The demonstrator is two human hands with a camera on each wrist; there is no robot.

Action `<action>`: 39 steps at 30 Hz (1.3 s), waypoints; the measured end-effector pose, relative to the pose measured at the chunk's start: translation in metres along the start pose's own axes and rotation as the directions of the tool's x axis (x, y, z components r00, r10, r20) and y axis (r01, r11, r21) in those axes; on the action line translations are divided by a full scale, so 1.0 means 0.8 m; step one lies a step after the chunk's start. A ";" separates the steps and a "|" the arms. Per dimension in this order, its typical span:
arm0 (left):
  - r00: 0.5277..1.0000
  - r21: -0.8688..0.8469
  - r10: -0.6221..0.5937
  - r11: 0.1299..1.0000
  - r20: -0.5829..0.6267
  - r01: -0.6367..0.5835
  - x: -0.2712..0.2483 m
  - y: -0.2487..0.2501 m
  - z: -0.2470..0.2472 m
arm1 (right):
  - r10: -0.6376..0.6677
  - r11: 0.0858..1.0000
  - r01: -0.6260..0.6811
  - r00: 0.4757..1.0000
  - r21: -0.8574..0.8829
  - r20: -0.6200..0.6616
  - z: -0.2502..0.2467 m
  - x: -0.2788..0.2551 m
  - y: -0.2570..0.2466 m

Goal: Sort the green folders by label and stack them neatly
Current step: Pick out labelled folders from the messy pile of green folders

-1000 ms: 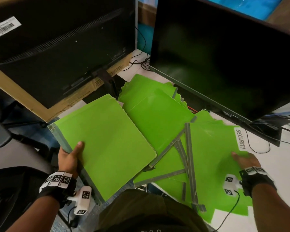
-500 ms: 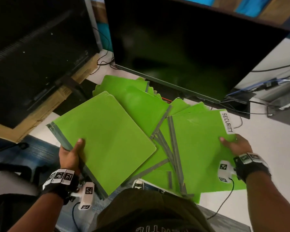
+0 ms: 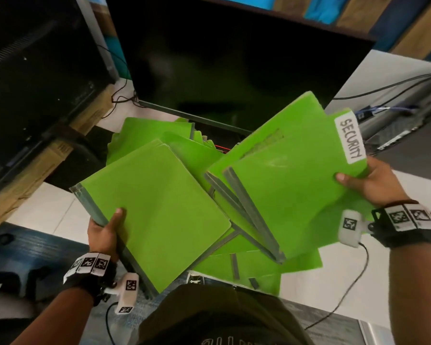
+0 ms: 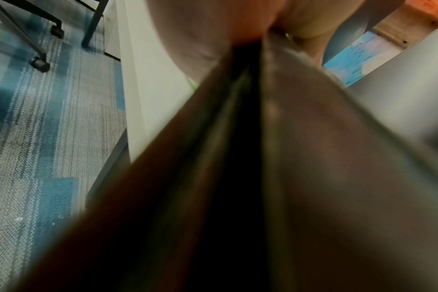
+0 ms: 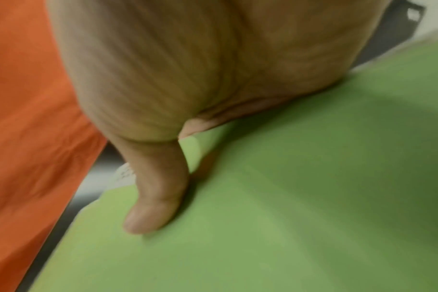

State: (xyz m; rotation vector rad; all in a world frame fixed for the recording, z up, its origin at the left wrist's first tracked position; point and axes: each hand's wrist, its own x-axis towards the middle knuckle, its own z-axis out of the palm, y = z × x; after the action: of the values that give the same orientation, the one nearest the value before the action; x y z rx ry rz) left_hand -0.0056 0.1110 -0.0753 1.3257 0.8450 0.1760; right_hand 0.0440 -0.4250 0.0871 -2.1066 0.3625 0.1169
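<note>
Left hand [image 3: 105,235] is gripping the spine edge of a thick batch of green folders [image 3: 157,215], thumb on top, held tilted above the desk edge; right hand [image 3: 373,185] is pinching the SECURITY-labelled folder [image 3: 294,200] with another beneath it, raised off the loose folders [image 3: 237,267] fanned across the white desk [image 3: 383,270]. Step in hand looks like gathering by label. Next move probably calls for checking the left batch's label, hidden here, then squaring edges before laying either down.
</note>
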 end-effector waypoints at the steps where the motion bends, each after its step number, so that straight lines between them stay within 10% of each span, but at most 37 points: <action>1: 1.000 0.000 -0.006 1.000 0.007 0.006 -0.001 -0.001 0.001 | -0.024 0.994 0.021 1.000 0.107 0.020 0.011 0.002 -0.010; 5: 1.000 0.004 0.013 1.000 0.014 -0.013 -0.004 -0.002 0.002 | -0.019 0.973 -0.010 0.992 0.230 0.125 0.097 0.029 -0.015; 14: 1.000 -0.049 -0.014 0.999 -0.004 0.013 -0.021 -0.009 -0.005 | 0.342 0.925 -0.299 0.923 -0.232 0.174 0.310 0.043 0.000; 23: 1.000 0.023 0.010 1.000 -0.020 -0.010 -0.030 -0.014 -0.004 | 0.049 0.959 0.017 0.973 -0.282 0.226 0.395 0.018 -0.066; 34: 0.989 0.067 -0.140 0.988 0.047 0.137 -0.029 -0.020 -0.018 | -0.076 0.693 0.454 0.818 -0.560 0.570 0.371 0.035 -0.049; 39: 0.995 0.122 -0.097 0.988 0.013 0.094 -0.024 -0.019 -0.011 | -0.020 0.704 0.186 0.970 -0.685 0.244 0.288 0.084 0.006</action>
State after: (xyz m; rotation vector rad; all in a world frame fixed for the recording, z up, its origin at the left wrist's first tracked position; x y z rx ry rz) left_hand -0.0298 0.1030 -0.0801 1.3945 0.9131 0.0373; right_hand 0.1206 -0.2477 -0.0551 -2.8379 0.0491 0.4882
